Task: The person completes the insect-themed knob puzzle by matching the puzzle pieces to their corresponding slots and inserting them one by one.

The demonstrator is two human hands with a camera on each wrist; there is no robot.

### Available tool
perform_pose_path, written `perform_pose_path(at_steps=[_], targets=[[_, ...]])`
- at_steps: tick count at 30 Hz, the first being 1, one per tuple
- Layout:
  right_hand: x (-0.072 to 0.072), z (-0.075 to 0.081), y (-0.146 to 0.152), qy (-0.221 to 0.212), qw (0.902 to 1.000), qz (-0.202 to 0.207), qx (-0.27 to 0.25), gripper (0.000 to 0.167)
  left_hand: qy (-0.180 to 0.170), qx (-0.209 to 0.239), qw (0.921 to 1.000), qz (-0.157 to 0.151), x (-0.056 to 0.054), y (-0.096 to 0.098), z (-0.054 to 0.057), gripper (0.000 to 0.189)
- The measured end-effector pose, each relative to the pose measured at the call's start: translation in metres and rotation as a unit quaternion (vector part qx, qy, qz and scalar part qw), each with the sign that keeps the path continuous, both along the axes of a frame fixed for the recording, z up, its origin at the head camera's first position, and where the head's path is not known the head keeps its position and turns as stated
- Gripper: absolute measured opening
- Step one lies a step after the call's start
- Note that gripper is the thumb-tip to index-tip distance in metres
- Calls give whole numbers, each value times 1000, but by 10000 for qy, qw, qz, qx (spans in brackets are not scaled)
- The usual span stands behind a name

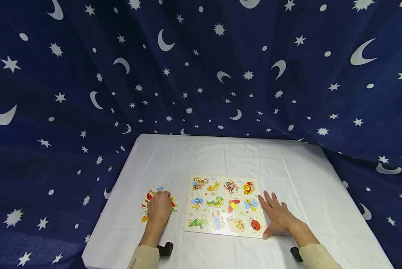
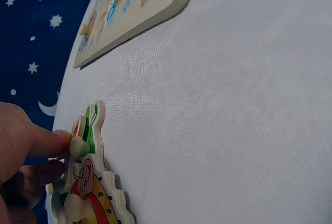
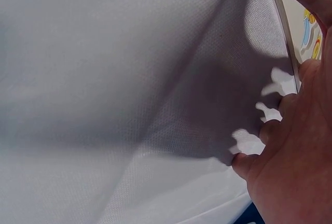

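Observation:
A wooden peg puzzle board with colourful insect pictures lies flat on the white table. My right hand is spread at the board's right edge, thumb near the lower corner and fingertips on the cloth and edge. Left of the board, my left hand reaches down over a heap of loose insect puzzle pieces, hiding much of it. In the left wrist view its fingertips are right at the knob of a green piece; I cannot tell whether they pinch it. A red-and-yellow butterfly-like piece lies nearer the camera.
The white tablecloth stretches behind and beside the board. A dark blue curtain with moons and stars hangs round the far side and both flanks. Black wrist mounts show by both sleeves.

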State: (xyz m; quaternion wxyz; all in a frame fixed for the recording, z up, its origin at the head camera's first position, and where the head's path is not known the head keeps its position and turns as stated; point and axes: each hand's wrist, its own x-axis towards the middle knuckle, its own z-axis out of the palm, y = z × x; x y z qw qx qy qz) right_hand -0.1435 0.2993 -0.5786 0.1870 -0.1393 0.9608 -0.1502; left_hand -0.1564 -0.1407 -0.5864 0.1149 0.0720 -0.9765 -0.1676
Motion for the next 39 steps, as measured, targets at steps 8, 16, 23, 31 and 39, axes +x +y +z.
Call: perform_pose_path(at_steps=[8, 16, 23, 31, 39], targets=[[0, 4, 4, 82, 10000, -29, -42, 146, 661, 79, 9966, -479, 0, 29, 11, 11], [0, 1, 5, 27, 9999, -24, -96, 147, 737, 428, 9922, -913, -3, 75, 25, 15], [3, 2, 3, -15, 9999, -88, -101, 146, 851, 411, 9842, -1497, -6, 104, 27, 14], [3, 6, -1, 167, 9998, 36, -132, 146, 901, 290, 9804, -1729, -10, 121, 28, 9], [2, 2, 1, 115, 9998, 17, -148, 145, 725, -443, 9674, -2384, -11, 152, 12, 8]])
